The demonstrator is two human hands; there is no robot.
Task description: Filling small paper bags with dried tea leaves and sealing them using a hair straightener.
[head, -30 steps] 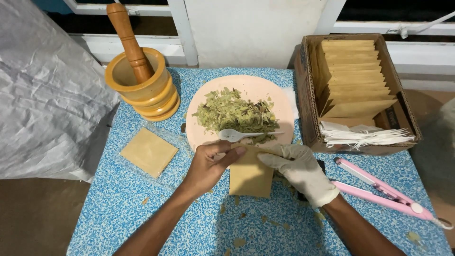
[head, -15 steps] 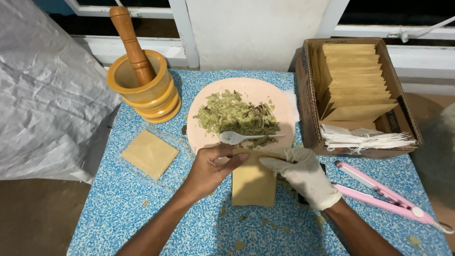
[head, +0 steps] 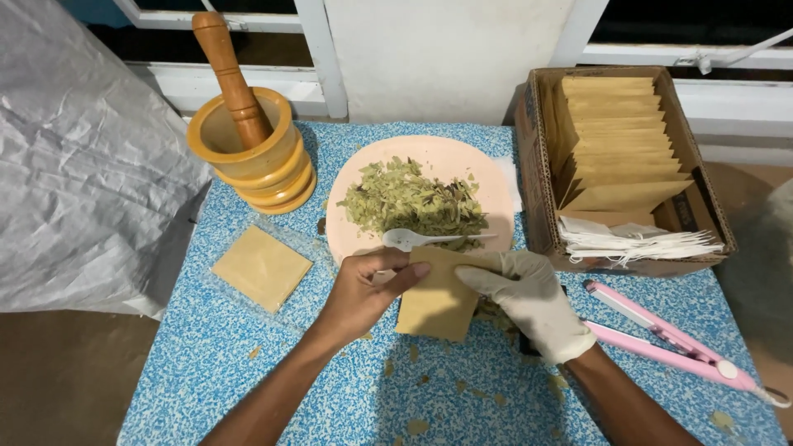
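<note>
The bare left hand [head: 363,289] and the gloved right hand [head: 529,293] each pinch the top edge of a brown paper pouch [head: 434,301], thumb and fingers pressed together on the paper at opposite corners. The pouch hangs just above the speckled blue table [head: 248,363], tilted a little, with its mouth next to the near rim of the pink plate [head: 496,177].

On the plate lies a heap of crushed dried leaves [head: 413,198], and a white plastic spoon [head: 421,239] rests across its near side, the bowl pointing left. Whether the mouth of the pouch is parted cannot be told from this view.

To handle the pouch well, the two pinches would best pull gently apart so the mouth gapes evenly, with the opening kept close to the plate so loose bits fall back onto it; scraps already dot the table around the hands. A light grip seems wise, since thin paper creases or tears easily.

Behind, to the left, stands a wooden mortar [head: 248,157] with its pestle [head: 231,74] leaning inside. A flat square pouch [head: 260,268] lies to the left, a cardboard box [head: 537,165] of stacked pouches to the right, and a pink clamp-like tool [head: 661,339] near the right forearm.
</note>
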